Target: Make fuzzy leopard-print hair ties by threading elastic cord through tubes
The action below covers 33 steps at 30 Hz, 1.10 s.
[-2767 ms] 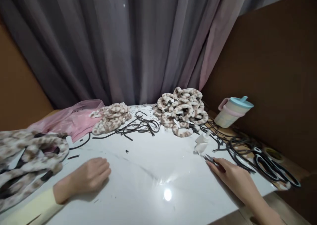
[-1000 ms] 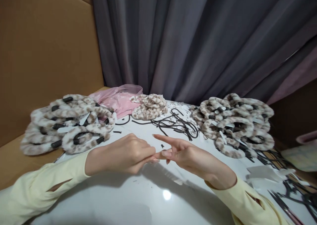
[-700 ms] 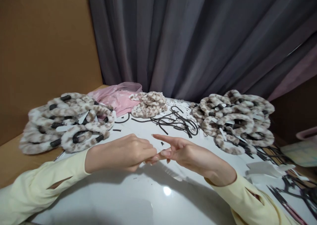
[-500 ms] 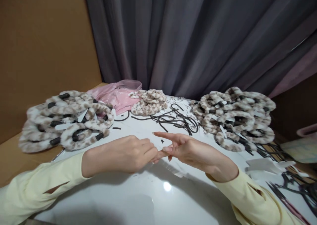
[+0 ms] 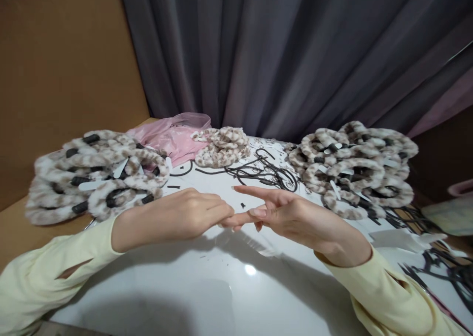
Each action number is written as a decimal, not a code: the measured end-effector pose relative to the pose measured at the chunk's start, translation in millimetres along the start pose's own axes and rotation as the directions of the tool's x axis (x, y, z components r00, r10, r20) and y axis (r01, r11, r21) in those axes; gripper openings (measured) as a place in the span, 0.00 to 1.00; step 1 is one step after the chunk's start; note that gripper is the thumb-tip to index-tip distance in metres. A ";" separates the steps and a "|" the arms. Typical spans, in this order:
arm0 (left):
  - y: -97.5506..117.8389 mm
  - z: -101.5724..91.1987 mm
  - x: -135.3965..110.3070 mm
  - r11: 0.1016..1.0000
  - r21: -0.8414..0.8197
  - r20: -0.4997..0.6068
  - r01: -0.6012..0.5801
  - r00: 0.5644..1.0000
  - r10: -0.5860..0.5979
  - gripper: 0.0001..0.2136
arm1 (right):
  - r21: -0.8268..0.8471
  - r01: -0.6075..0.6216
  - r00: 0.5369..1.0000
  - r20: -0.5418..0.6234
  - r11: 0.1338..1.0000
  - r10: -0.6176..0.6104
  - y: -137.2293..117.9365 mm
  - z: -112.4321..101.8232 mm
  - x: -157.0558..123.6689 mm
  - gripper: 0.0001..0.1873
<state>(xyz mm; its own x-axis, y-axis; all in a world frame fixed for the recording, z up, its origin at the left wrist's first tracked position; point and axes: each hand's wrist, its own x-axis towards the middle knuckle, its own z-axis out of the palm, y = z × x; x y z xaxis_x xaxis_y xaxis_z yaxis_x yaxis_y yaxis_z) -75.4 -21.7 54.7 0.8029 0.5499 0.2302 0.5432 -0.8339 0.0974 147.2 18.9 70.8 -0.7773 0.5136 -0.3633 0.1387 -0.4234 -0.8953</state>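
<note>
My left hand [image 5: 181, 213] is closed, knuckles up, its fingertips meeting those of my right hand over the white table. On my right hand [image 5: 295, 215], the index finger points out to the left while the thumb presses on a finger below it. Fingers overlap where the hands touch, and I cannot make out anything held there. Just beyond them lies a small black scrap [image 5: 243, 205]. Spotted plush rings [image 5: 125, 195] with black sections and white tags are heaped beside my left hand. Another heap of these plush rings [image 5: 354, 171] lies beyond my right hand.
Black cords [image 5: 273, 173] lie tangled mid-table. Behind them are a pile of spotted plush pieces [image 5: 223, 149] and a pink plastic bag [image 5: 173, 136]. Tweezers-like tools [image 5: 417, 277] lie at right. A brown panel [image 5: 66, 80] and grey curtain [image 5: 258, 55] close off the left and back.
My hands have drawn slightly apart, still touching at the fingers; more of the fingers between them shows. The view has shifted a little. The plush heaps and cords lie as before.
</note>
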 end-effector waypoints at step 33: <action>11.9 5.5 -0.7 0.979 0.153 -0.021 -0.137 0.990 0.142 0.13 | 0.132 -0.098 0.978 0.196 0.986 0.071 1.2 -9.3 3.8 0.37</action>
<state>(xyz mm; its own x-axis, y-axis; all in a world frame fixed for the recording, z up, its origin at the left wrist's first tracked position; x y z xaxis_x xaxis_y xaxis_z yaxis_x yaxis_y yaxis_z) -68.2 -31.8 50.4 0.8665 0.4247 0.2622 0.4590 -0.8844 -0.0844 150.1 27.2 65.9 -0.8705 0.3260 -0.3688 0.1326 -0.5663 -0.8135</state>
